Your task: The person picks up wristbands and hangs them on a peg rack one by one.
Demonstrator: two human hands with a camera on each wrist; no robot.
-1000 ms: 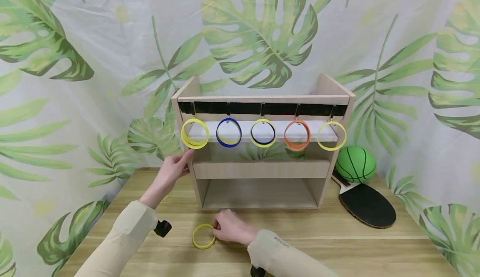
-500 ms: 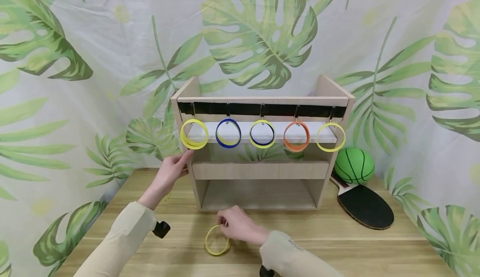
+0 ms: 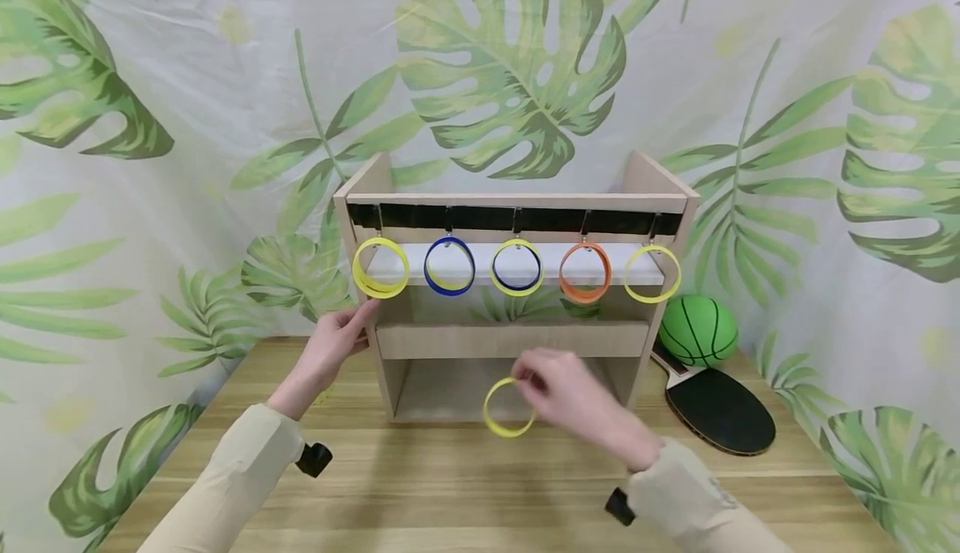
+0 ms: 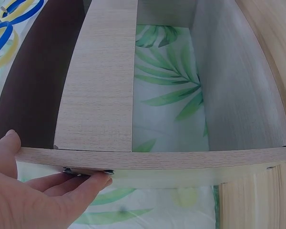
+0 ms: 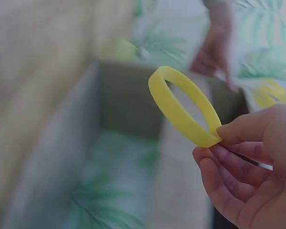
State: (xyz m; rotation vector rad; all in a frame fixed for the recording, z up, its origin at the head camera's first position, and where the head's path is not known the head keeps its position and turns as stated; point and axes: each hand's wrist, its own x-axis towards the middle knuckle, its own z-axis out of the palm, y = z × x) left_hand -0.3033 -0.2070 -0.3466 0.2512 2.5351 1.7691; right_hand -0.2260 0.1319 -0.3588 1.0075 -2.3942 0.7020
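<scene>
My right hand (image 3: 573,399) pinches a yellow silicone wristband (image 5: 174,107) between thumb and fingers. In the head view it is raised in front of the lower opening of a small wooden shelf (image 3: 510,341), slightly blurred. My left hand (image 3: 333,343) holds the shelf's left side panel (image 4: 148,158), thumb on the front side and fingers against the outer face. Wristbands hang from hooks along a black strip (image 3: 487,218): yellow (image 3: 381,292), blue (image 3: 427,274) with yellow, yellow (image 3: 517,292) with blue, orange (image 3: 585,296), and yellow (image 3: 652,300) at the right end.
A green ball (image 3: 699,331) and a black table tennis bat (image 3: 720,411) lie right of the shelf on the wooden table (image 3: 420,486). Leaf-patterned cloth (image 3: 187,53) stands behind and at both sides.
My right hand has lifted the yellow wristband off the table and carried it up and to the right, in front of the shelf. My left hand stays on the side panel.
</scene>
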